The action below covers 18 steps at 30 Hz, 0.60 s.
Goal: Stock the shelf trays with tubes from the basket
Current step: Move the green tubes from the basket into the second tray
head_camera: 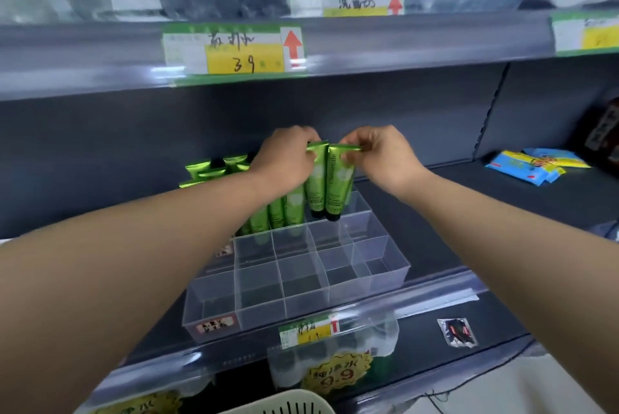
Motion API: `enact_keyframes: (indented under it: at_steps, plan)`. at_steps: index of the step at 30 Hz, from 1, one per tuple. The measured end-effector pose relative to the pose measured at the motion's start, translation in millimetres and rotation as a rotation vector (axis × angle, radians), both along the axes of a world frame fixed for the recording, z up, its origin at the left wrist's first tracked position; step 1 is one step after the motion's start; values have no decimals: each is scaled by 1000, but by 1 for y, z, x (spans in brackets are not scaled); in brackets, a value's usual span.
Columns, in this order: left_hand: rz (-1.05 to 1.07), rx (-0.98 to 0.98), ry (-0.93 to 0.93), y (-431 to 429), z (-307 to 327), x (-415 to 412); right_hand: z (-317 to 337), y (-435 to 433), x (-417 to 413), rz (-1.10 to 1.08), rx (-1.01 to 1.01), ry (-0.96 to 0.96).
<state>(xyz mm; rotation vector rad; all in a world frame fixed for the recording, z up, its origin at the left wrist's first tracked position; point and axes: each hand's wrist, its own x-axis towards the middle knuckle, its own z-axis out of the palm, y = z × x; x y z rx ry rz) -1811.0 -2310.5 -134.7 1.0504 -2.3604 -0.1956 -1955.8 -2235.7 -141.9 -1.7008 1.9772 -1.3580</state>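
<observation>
The left hand (288, 159) pinches the crimped top of one green tube (316, 179), and the right hand (378, 154) pinches the crimp of a second tube (339, 186) — the two hang cap-down, side by side and touching, over the back-right cells of the clear divided tray (385, 268). Just left of them a row of tubes (278, 212) already stands in the back cells; the cells toward the shelf's front edge hold nothing. The tray sits near the front edge of the shelf (432, 246), and the basket (284, 403) shows its rim below. The risk, as I judge it: the black caps hover close to the thin dividers, so either could land on a wall rather than in a cell, tip, and knock the standing row — or both could crowd into one cell
</observation>
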Motion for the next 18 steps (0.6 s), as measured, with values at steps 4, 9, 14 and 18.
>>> enact_keyframes:
  at_steps: [4, 9, 14, 18]
  plan:
    - [-7, -8, 11, -16, -7, -7, -8, -16, -4, -3, 22, 5]
    - [20, 11, -3, -30, -23, -11, -26, -30, -6, 7, 45, -37]
    - [13, 36, -41, -38, -41, -14, -46, -38, -4, 15, 76, -21]
    - [-5, 27, -88, -41, -53, -16, -59, -43, -2, 27, 104, -30]
